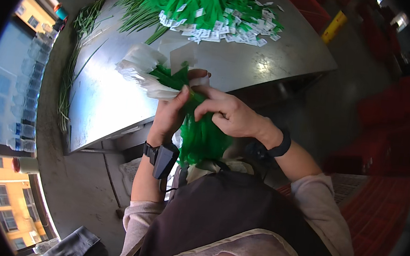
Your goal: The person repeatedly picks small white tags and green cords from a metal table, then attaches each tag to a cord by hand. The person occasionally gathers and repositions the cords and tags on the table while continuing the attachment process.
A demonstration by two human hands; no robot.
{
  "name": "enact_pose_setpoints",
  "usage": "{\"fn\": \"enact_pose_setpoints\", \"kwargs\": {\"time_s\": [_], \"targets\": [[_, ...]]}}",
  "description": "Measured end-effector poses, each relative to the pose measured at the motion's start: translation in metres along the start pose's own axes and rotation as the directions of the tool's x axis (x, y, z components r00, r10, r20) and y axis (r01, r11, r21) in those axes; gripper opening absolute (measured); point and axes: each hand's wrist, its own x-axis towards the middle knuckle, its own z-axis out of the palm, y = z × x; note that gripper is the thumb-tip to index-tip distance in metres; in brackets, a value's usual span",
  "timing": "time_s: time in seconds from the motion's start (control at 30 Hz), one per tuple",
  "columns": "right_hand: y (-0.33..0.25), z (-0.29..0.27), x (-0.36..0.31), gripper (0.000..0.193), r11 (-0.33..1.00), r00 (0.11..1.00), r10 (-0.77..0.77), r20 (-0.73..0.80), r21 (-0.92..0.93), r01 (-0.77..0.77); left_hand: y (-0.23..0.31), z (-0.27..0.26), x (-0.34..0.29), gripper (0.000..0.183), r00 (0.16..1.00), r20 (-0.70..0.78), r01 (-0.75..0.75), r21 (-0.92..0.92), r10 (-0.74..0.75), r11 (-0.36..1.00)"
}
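Note:
In front of my body I hold a bundle of green net bags (203, 140) with white paper tags (143, 73) fanned out at its upper left end. My left hand (169, 112) is wrapped round the bundle just below the tags, its thumb pressed on top. From the right, my right hand (233, 113) grips the same bundle with bent fingers, close to my left hand. Some of its fingertips are hidden behind the green netting. The loose netting hangs down toward my apron (237, 200).
On the metal table (114, 99) ahead lies a large pile of green net bags (202, 4) with white tags. Green stalks (139, 15) lie beside it, and more hang at the table's left edge. Plastic bottles (29, 86) line the window. Red crates (380, 209) stand at the right.

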Motion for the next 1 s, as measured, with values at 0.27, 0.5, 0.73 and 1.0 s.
{"fn": "enact_pose_setpoints", "kwargs": {"time_s": [0.27, 0.5, 0.73, 1.0], "targets": [[-0.007, -0.003, -0.054, 0.03, 0.898, 0.831, 0.341, -0.44, 0.413, -0.15, -0.018, 0.059, 0.007, 0.052, 0.944, 0.135, 0.3, 0.034, -0.302, 0.953], [-0.01, -0.027, -0.077, 0.038, 0.855, 0.908, 0.363, -0.207, 0.462, -0.236, -0.026, 0.057, 0.017, 0.06, 0.892, 0.297, 0.368, -0.038, -0.341, 0.929], [-0.01, -0.034, -0.08, 0.04, 0.812, 0.887, 0.461, -0.034, 0.42, -0.406, -0.026, 0.052, 0.022, 0.074, 0.862, 0.39, 0.345, 0.018, -0.324, 0.938], [-0.004, -0.022, -0.075, 0.045, 0.859, 0.878, 0.47, -0.089, 0.274, -0.432, -0.03, 0.049, 0.022, 0.039, 0.894, 0.21, 0.347, 0.238, -0.397, 0.907]]}}
